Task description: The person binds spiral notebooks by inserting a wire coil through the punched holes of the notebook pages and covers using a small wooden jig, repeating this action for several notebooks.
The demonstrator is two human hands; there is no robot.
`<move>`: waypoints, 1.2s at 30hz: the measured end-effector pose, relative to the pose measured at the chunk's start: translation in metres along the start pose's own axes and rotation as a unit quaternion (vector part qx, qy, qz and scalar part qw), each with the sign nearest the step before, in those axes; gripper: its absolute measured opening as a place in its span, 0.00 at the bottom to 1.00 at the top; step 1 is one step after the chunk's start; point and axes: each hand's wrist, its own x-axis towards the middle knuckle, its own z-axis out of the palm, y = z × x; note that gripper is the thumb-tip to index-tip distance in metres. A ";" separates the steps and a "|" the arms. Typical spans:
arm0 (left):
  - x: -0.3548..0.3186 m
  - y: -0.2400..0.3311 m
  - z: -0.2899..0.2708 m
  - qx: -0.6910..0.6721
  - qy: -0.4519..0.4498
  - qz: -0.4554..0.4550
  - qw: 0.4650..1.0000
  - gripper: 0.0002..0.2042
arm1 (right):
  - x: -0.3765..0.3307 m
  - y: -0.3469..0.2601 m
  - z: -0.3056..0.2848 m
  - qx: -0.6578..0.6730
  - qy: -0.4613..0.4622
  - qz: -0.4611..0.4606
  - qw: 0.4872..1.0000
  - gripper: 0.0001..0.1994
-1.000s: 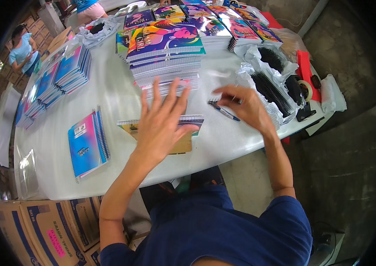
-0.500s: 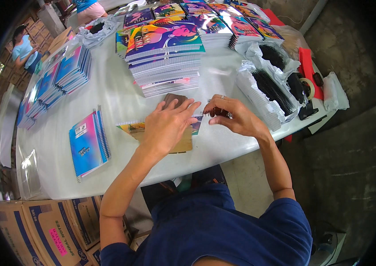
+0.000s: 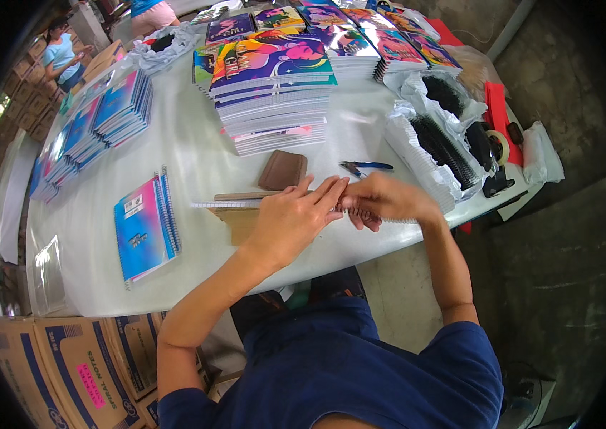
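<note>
My left hand (image 3: 299, 218) lies across a notebook (image 3: 235, 205), its fingers stretched toward the right and its thumb at the near side. The notebook's white, hole-punched edge shows; my hand hides its right part. Close against those fingertips, my right hand (image 3: 385, 199) pinches a dark spiral binding coil (image 3: 364, 214), whose far end trails to the right. Under the notebook is a tan board (image 3: 242, 227). A brown, flat pad (image 3: 283, 170) lies just beyond my left hand. Blue-handled cutters (image 3: 366, 168) rest behind my right hand.
A tall stack of colourful notebooks (image 3: 271, 107) stands ahead, with more piles behind. Blue spiral notebooks (image 3: 145, 232) lie at the left, near further stacks (image 3: 99, 129). Paper-wrapped black coils (image 3: 435, 150) and a tape roll (image 3: 497, 146) sit at the right. Cartons (image 3: 88, 365) stand below left.
My right hand has moved in to meet my left fingers. The notebook's cover faced up before; now its punched edge shows. The cutters and more of the brown pad have come into sight.
</note>
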 end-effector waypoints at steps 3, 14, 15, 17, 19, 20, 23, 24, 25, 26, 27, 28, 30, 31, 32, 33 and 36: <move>0.003 0.002 -0.007 0.055 -0.049 -0.038 0.997 0.25 | 0.048 0.053 -0.029 -0.125 0.119 -0.114 0.978 0.07; 0.001 -0.006 -0.008 0.074 -0.028 -0.072 0.994 0.38 | 0.119 0.086 -0.036 -0.257 0.193 -0.248 0.914 0.19; -0.003 -0.013 -0.008 0.093 0.025 -0.091 0.991 0.40 | 0.096 0.074 -0.043 -0.013 0.134 -0.179 0.975 0.20; -0.006 -0.019 -0.009 0.042 0.059 -0.137 0.988 0.43 | 0.054 0.054 -0.050 0.128 0.022 -0.296 0.946 0.21; -0.007 -0.020 -0.007 0.017 0.061 -0.158 0.985 0.45 | 0.042 0.038 -0.046 0.134 -0.018 -0.280 0.950 0.22; -0.003 -0.020 -0.009 0.017 0.052 -0.150 0.987 0.46 | 0.041 0.027 -0.042 0.062 0.004 -0.210 0.976 0.22; -0.003 -0.020 -0.006 0.014 0.046 -0.147 0.988 0.46 | 0.035 0.039 -0.044 0.124 0.015 -0.249 0.960 0.22; -0.002 -0.021 -0.005 0.012 0.050 -0.150 0.987 0.46 | 0.033 0.044 -0.047 0.188 0.009 -0.302 0.935 0.21; 0.000 -0.021 -0.006 0.016 0.056 -0.145 0.988 0.46 | 0.029 0.049 -0.046 0.266 -0.035 -0.366 0.891 0.22; -0.001 -0.021 -0.007 0.022 0.056 -0.143 0.988 0.46 | 0.029 0.046 -0.045 0.213 0.004 -0.321 0.923 0.22; -0.002 -0.021 -0.007 0.027 0.055 -0.140 0.988 0.46 | 0.029 0.042 -0.044 0.159 0.044 -0.273 0.948 0.23; -0.003 -0.022 -0.006 0.027 0.056 -0.141 0.988 0.46 | 0.029 0.037 -0.042 0.103 0.082 -0.223 0.966 0.24; -0.002 -0.023 -0.005 0.026 0.068 -0.139 0.988 0.45 | 0.027 0.027 -0.042 0.093 0.082 -0.205 0.971 0.22; -0.002 -0.022 -0.007 0.027 0.065 -0.144 0.987 0.46 | 0.024 0.040 -0.047 0.153 0.051 -0.240 0.957 0.21; -0.003 -0.019 -0.006 0.025 0.062 -0.150 0.986 0.46 | 0.024 0.047 -0.049 0.210 0.020 -0.271 0.939 0.21; -0.003 -0.018 -0.005 0.024 0.059 -0.156 0.986 0.46 | 0.028 0.053 -0.046 0.160 0.024 -0.257 0.953 0.21; 0.004 -0.016 -0.011 0.011 0.044 -0.181 0.982 0.47 | 0.041 0.032 -0.032 -0.019 0.061 -0.116 0.991 0.22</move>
